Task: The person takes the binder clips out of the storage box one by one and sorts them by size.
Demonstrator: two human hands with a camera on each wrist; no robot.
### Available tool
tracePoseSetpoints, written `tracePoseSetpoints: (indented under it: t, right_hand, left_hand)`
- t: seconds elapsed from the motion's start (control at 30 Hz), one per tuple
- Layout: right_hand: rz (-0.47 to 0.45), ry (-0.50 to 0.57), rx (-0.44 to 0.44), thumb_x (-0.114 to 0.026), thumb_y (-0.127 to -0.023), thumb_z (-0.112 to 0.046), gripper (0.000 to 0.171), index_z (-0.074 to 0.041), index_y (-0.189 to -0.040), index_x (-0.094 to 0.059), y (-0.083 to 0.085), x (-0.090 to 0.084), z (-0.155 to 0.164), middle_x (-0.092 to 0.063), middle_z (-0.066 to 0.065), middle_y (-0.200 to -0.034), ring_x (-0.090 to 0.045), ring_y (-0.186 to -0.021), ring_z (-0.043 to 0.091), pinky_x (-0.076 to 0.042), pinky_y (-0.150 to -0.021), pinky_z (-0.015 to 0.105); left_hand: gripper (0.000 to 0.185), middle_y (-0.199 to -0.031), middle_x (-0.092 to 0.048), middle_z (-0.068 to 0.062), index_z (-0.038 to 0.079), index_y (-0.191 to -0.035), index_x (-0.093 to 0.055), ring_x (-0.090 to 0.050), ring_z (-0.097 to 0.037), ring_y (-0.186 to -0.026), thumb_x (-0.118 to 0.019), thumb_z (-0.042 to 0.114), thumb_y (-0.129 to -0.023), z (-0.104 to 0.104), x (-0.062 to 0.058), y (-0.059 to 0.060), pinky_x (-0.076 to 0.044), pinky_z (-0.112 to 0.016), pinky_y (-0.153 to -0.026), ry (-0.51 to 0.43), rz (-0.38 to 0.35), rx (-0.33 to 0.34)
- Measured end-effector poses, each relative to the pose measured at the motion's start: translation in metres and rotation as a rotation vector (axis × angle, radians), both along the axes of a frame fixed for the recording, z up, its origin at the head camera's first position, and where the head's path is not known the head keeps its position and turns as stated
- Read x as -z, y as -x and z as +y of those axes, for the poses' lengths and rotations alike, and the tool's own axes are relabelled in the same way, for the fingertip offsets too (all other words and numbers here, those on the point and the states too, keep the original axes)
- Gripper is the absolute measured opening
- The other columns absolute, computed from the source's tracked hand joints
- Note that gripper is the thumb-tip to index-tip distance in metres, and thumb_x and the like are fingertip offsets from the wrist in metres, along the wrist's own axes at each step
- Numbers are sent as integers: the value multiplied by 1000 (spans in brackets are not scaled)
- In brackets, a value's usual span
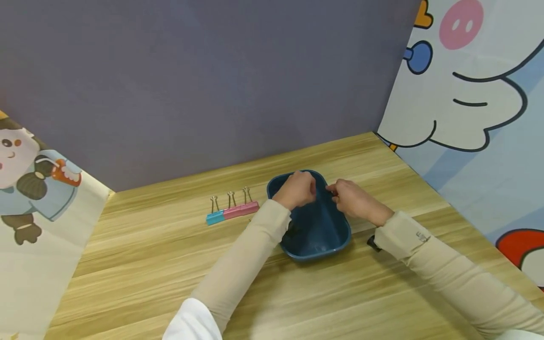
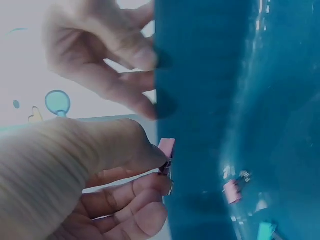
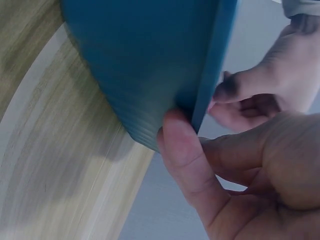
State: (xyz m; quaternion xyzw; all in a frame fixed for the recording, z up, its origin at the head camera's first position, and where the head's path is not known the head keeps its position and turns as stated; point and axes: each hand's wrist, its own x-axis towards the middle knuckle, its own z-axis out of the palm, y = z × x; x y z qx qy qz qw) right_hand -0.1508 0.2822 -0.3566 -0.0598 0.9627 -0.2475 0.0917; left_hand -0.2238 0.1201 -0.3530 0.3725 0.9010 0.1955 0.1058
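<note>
A deep blue plastic bin (image 1: 316, 231) with rounded corners stands on the wooden table. My left hand (image 1: 295, 189) is over its far part and pinches a small pink binder clip (image 2: 167, 147) between thumb and fingers, close by the rim. My right hand (image 1: 354, 200) pinches the bin's right rim, with fingertips (image 3: 180, 137) against the outer wall. Inside the bin lie another pink binder clip (image 2: 232, 191) and a teal one (image 2: 266, 230). In the head view my left hand hides the clip it holds.
Left of the bin, a row of binder clips (image 1: 232, 212), teal at one end and pink beyond, sits on the table (image 1: 148, 264) with wire handles upright. A grey panel (image 1: 204, 85) rises behind; cartoon-printed walls (image 1: 480, 94) flank both sides. Something small and black (image 1: 374, 243) shows under my right cuff.
</note>
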Motion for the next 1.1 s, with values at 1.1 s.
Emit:
tracePoseSetpoints:
  t: [1.1]
  right_hand:
    - [8,-30,4,-51,-91,7,25,14,-115,-55,1,0,-2,-46,24,-135,-53,-92,26,-42,-66,28]
  left_hand:
    - [2,-79,-61,3,9,-82,-70,-57,-16,-74,-70,8,-83,-122,-18,-12,-46,-22,-65,-185,263,191]
